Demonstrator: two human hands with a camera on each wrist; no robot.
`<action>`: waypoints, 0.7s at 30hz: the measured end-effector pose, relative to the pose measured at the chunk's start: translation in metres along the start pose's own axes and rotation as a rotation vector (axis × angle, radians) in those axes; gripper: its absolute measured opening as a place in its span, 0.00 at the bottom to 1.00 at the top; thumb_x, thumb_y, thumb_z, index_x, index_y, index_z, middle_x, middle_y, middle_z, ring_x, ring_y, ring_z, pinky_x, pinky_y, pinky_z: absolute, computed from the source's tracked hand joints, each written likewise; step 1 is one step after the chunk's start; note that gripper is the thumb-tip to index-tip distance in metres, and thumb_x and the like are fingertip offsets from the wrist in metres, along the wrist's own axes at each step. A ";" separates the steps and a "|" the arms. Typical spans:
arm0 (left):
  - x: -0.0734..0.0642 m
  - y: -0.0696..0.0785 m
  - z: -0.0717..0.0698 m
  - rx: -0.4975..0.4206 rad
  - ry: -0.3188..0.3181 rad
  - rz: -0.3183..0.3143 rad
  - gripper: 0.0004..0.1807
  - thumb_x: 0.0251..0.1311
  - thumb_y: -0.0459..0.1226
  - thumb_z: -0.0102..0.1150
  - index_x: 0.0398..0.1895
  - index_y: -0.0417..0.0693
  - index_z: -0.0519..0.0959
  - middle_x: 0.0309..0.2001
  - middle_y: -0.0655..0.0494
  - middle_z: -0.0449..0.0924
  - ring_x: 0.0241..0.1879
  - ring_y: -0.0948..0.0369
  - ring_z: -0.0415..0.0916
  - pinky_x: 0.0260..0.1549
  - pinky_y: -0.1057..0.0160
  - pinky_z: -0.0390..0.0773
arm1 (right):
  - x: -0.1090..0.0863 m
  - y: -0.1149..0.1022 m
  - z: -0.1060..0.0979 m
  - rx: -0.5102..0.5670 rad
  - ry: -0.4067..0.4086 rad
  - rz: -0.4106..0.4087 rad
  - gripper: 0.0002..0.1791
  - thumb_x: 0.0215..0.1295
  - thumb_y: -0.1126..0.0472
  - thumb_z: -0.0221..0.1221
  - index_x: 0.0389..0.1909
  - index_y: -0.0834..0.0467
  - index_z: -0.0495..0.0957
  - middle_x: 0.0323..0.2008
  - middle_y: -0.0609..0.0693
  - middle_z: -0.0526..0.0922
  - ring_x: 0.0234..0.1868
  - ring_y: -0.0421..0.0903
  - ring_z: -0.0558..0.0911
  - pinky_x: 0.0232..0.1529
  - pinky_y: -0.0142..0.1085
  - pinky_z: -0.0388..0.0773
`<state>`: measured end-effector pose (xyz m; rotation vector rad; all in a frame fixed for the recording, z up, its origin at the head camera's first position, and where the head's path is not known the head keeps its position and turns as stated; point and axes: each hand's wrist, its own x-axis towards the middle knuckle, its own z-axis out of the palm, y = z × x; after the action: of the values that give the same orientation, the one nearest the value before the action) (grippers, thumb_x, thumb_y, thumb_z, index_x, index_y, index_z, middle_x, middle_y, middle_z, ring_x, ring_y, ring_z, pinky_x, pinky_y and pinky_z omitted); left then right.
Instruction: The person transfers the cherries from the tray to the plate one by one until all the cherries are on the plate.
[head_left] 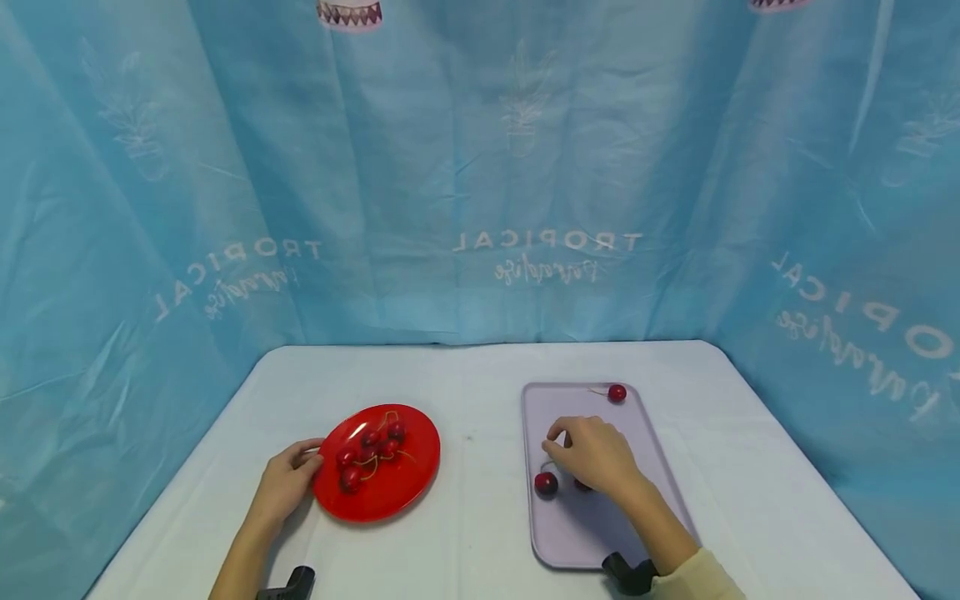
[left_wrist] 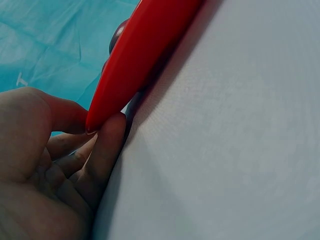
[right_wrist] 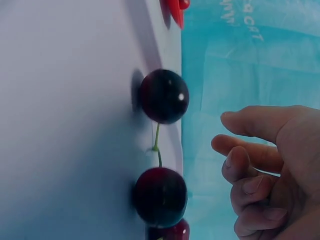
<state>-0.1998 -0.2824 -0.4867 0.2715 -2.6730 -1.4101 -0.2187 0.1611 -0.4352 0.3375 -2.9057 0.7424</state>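
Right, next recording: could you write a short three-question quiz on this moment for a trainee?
1. True or false: the left hand pinches the rim of the red plate.
2. Where on the lilac tray is the cherry farthest from the person?
A) Near the far left corner
B) Near the far right corner
C) In the middle
3. What is the right hand holding?

Key: 1. True. 2. B. 3. Nothing; its thumb and index fingertips are apart.

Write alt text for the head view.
A person's left hand grips the edge of a red plate of cherries; the right hand hovers above a lilac tray with more cherries. The table is white, with a blue curtain behind.
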 end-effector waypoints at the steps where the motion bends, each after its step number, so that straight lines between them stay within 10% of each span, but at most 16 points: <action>1: 0.000 0.001 0.000 -0.003 -0.003 -0.002 0.23 0.69 0.39 0.49 0.63 0.37 0.68 0.54 0.36 0.74 0.52 0.45 0.74 0.46 0.57 0.79 | 0.000 0.002 0.000 -0.006 0.003 0.007 0.07 0.57 0.50 0.65 0.32 0.49 0.83 0.19 0.39 0.74 0.17 0.39 0.71 0.20 0.36 0.69; 21: -0.001 0.003 -0.001 -0.022 0.003 -0.008 0.22 0.70 0.38 0.48 0.63 0.36 0.68 0.54 0.35 0.74 0.51 0.45 0.74 0.45 0.57 0.80 | -0.007 0.015 0.011 -0.062 -0.112 0.050 0.08 0.53 0.50 0.67 0.23 0.47 0.80 0.15 0.40 0.72 0.19 0.42 0.71 0.18 0.38 0.66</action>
<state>-0.1989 -0.2810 -0.4841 0.2824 -2.6558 -1.4391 -0.2161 0.1703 -0.4527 0.3114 -3.0454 0.6590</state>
